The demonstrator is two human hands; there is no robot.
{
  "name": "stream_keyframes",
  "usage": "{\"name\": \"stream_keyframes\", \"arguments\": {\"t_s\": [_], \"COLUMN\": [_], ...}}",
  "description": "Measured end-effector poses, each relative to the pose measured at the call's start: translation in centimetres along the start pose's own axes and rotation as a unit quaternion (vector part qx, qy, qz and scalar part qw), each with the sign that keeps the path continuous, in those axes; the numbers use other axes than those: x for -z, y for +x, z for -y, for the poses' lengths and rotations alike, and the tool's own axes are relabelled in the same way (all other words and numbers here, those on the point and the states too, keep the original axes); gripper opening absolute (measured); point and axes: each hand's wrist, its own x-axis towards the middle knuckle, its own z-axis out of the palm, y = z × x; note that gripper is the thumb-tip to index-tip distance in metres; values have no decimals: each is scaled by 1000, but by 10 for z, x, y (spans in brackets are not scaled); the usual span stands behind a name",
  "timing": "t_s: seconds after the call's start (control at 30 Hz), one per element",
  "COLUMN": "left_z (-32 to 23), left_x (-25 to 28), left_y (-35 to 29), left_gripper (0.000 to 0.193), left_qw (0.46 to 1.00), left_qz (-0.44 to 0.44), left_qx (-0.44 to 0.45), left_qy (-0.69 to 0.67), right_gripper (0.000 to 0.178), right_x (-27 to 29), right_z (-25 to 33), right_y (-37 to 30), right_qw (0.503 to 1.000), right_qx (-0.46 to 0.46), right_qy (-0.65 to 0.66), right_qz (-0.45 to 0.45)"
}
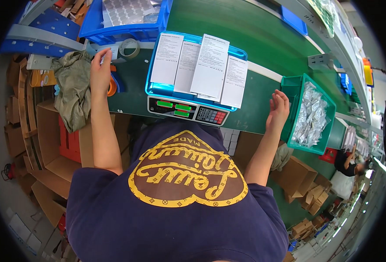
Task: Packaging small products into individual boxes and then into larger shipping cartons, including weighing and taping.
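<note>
My left hand (100, 73) is raised over the left end of the bench, its fingers apart and nothing visible in them. Just beside it are an orange-and-blue tape dispenser (113, 85) and a roll of clear tape (129, 48). On the right, my right hand (279, 109) hovers next to the green bin (294, 89), fingers loosely bent and holding nothing. Between my hands stands a weighing scale (185, 109) with a shiny blue pan. Several slim white printed packets (210, 65) lie across that pan, partly overlapping.
Small clear bags (310, 115) fill the green bin. A blue bin (123, 31) with silvery sheets stands at the back left. Crumpled olive cloth (73, 89) hangs over the bench's left edge. Cardboard boxes (53, 144) stand below, and a metal shelf frame (345, 52) runs along the right.
</note>
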Motion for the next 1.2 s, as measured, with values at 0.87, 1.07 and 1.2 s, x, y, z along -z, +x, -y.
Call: {"name": "stream_keyframes", "arguments": {"t_s": [0.87,1.07,1.2], "left_z": [38,-11,-15], "left_x": [-59,-61,-77], "left_y": [10,78,103], "left_gripper": [80,72,71], "left_qw": [936,841,808], "left_qz": [318,467,511], "left_qx": [74,-66,205], "left_qy": [-130,263,207], "right_gripper": [71,71,74], "right_x": [-83,-91,-105], "right_z": [-29,-12,4], "right_y": [-12,13,9], "right_qw": [892,825,831], "right_qx": [66,-13,-33], "right_qy": [-399,-514,-502], "right_qz": [201,234,237]}}
